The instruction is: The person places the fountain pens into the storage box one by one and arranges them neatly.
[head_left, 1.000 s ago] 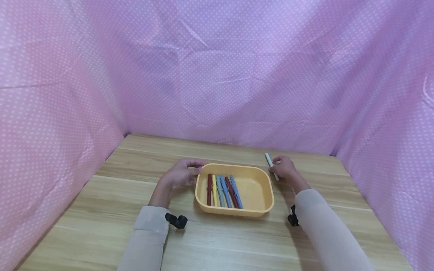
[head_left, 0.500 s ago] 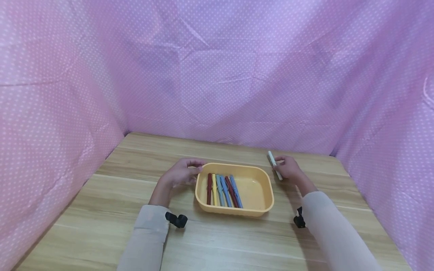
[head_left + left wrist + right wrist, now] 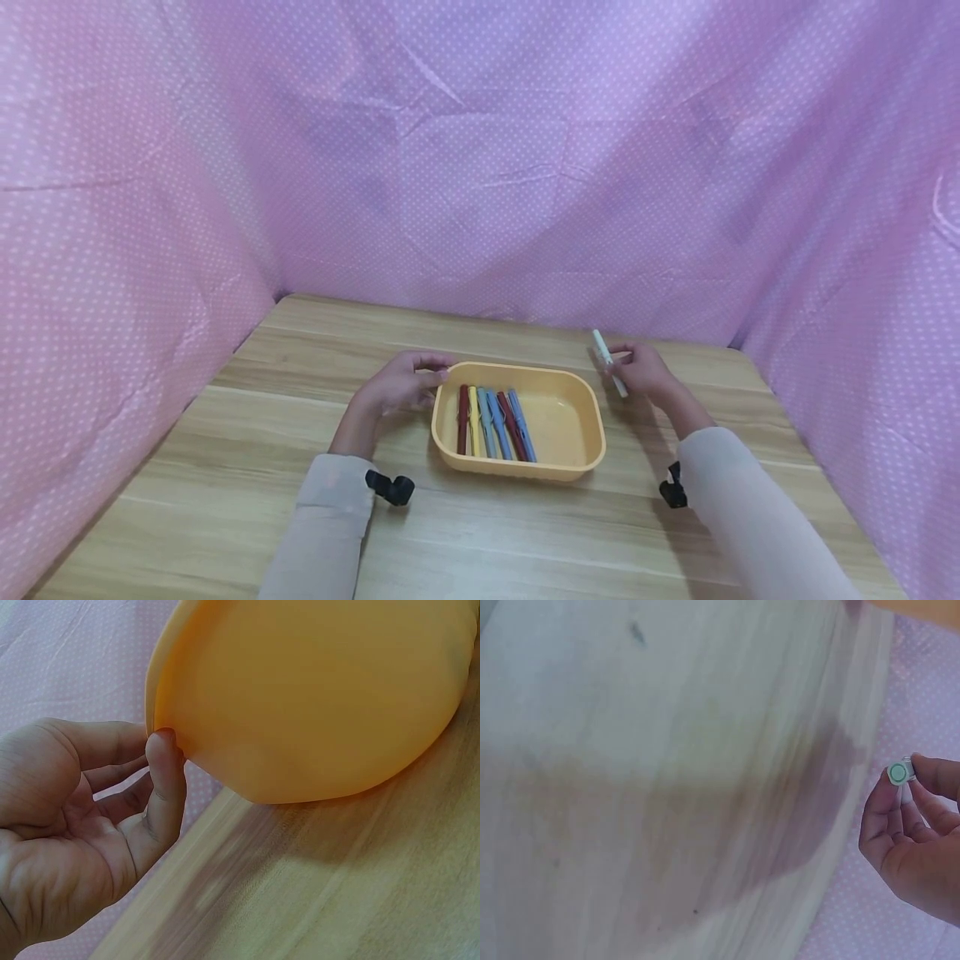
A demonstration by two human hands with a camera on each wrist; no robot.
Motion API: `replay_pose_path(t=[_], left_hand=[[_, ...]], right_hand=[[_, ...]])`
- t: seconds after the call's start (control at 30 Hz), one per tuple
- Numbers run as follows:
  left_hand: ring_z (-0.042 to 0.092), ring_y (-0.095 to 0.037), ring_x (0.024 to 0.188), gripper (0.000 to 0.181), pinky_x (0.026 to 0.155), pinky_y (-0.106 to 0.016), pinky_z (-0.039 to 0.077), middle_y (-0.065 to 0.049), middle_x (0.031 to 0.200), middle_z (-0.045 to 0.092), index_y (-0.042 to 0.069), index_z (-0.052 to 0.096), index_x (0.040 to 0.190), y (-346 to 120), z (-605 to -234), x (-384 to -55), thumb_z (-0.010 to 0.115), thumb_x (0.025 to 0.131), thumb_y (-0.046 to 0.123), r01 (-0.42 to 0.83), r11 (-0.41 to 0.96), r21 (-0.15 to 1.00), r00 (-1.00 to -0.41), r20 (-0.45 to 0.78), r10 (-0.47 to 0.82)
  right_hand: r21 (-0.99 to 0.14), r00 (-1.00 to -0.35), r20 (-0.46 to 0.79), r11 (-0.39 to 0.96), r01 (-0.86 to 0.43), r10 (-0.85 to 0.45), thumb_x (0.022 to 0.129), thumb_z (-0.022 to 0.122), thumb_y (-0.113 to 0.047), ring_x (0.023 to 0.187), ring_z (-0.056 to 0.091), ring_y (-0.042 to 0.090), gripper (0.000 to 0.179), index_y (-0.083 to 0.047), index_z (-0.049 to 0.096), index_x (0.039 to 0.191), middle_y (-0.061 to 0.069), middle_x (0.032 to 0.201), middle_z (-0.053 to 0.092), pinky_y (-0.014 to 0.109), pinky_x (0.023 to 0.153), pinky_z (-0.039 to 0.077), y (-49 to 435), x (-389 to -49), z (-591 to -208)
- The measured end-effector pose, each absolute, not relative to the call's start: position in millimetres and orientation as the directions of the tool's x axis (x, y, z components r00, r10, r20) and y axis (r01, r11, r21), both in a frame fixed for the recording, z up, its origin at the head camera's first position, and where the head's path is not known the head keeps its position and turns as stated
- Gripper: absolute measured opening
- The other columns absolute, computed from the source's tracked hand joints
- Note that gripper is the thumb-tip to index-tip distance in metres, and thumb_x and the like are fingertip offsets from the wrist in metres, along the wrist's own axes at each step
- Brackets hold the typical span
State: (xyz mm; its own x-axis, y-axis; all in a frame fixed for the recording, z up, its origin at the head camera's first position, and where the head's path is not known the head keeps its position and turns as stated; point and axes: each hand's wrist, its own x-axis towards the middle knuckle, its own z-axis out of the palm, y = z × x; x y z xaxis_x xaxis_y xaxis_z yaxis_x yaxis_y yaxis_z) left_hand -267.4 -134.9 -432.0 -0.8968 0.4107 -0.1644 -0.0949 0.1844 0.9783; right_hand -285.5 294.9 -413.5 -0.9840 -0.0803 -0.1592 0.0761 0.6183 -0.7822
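Note:
My left hand [image 3: 399, 383] pinches the left rim of a yellow plastic tray [image 3: 564, 427] between thumb and fingers; the left wrist view shows the thumb on the tray's outer wall [image 3: 300, 712]. Inside the tray, several capped pens [image 3: 501, 423] in dark red, yellow, green and blue lie side by side, filling its left part. To the right of the tray, my right hand [image 3: 643, 372] pinches a pale green-white pen [image 3: 602, 343] between thumb and fingertips, the pen slanting away from me. Its round green-ringed end [image 3: 899, 774] faces the camera in the right wrist view.
A wood-grain table [image 3: 480, 542] carries the tray. Pink dotted cloth [image 3: 480, 208] hangs round its back and sides. A black clip-on device sits at each wrist, the left one [image 3: 392, 487] close to the tray's near-left corner.
My right hand has drawn slightly to the right with the pale pen, away from the tray. The left hand, the tray and the pens in it have stayed put.

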Motion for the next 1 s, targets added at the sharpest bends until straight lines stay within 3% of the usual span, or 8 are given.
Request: replay_pose_path(t=[0.2,0.7,1.0], left_hand=[[0.068,-0.028,0.094,0.031,0.074,-0.033,0.061,-0.013,0.132,0.058,0.010,0.066,0.133,-134,-432,-267,0.062,0.102,0.009,-0.105,0.195,0.975,-0.900,-0.177,0.399],[0.069,-0.028,0.095,0.032,0.075,-0.035,0.062,-0.015,0.133,0.057,0.007,0.066,0.134,-134,-434,-268,0.061,0.102,0.007,-0.107,0.184,0.977,-0.901,-0.173,0.399],[0.069,-0.031,0.099,0.033,0.077,-0.036,0.062,-0.017,0.134,0.056,0.004,0.063,0.136,-135,-432,-267,0.059,0.103,0.007,-0.094,0.179,0.979,-0.895,-0.162,0.415]], right_hand=[[-0.796,-0.983,-0.152,0.602,0.058,-0.106,0.101,0.055,-0.002,0.106,0.065,0.046,0.048,0.012,0.042,0.145,0.035,0.123,0.060,0.032,0.076,0.060,292,-280,-405],[-0.803,-0.980,-0.106,0.596,-0.014,-0.167,0.103,0.056,-0.001,0.100,0.067,0.041,0.044,0.012,0.046,0.143,0.038,0.122,0.060,0.035,0.075,0.062,289,-274,-392],[-0.782,-0.971,-0.086,0.618,-0.074,-0.224,0.105,0.054,-0.005,0.107,0.065,0.048,0.045,0.009,0.044,0.146,0.037,0.123,0.061,0.039,0.081,0.063,286,-265,-379]])
